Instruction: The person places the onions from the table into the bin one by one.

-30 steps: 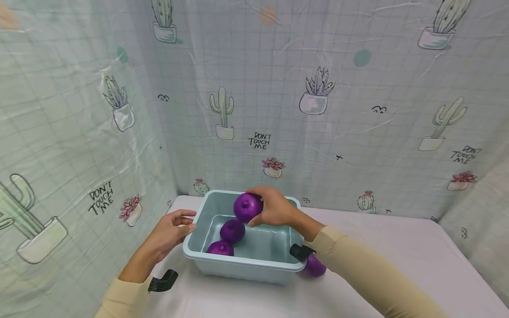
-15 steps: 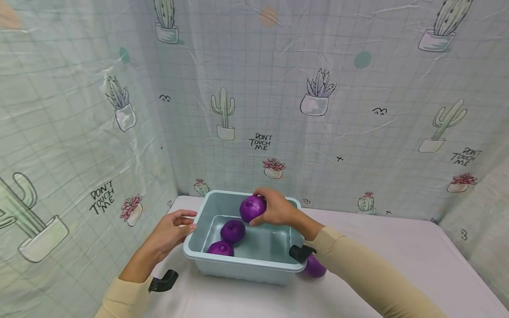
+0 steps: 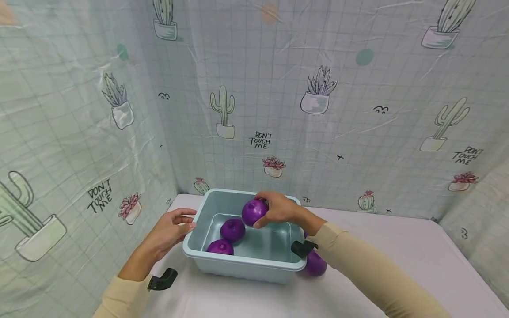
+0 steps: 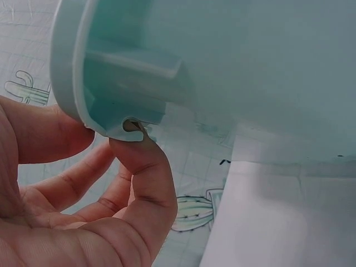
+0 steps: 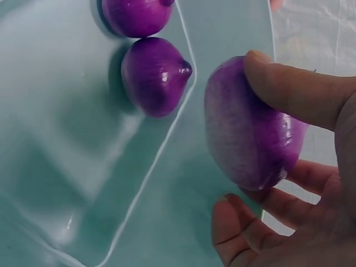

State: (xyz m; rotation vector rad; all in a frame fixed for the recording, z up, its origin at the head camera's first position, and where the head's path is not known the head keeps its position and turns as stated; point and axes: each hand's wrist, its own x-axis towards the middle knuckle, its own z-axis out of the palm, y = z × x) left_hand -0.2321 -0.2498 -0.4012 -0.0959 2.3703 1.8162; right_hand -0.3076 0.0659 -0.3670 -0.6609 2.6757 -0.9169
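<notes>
A pale blue plastic basin stands on the white table. My left hand pinches its left rim between thumb and forefinger, which shows closely on the rim in the left wrist view. Inside the basin, my right hand holds a shiny purple onion above the floor, thumb on one side and fingers on the other. Two more purple onions, one nearer the middle and one toward the front left, lie in the basin, touching each other.
Outside the basin's right front corner lies another purple onion, partly behind the right wrist's black camera mount. A sliver of purple shows just behind that mount. A cactus-print curtain hangs behind and to the left of the table.
My right hand has shifted slightly right and down with the onion, away from the two lying onions. The left hand keeps its hold on the rim.
</notes>
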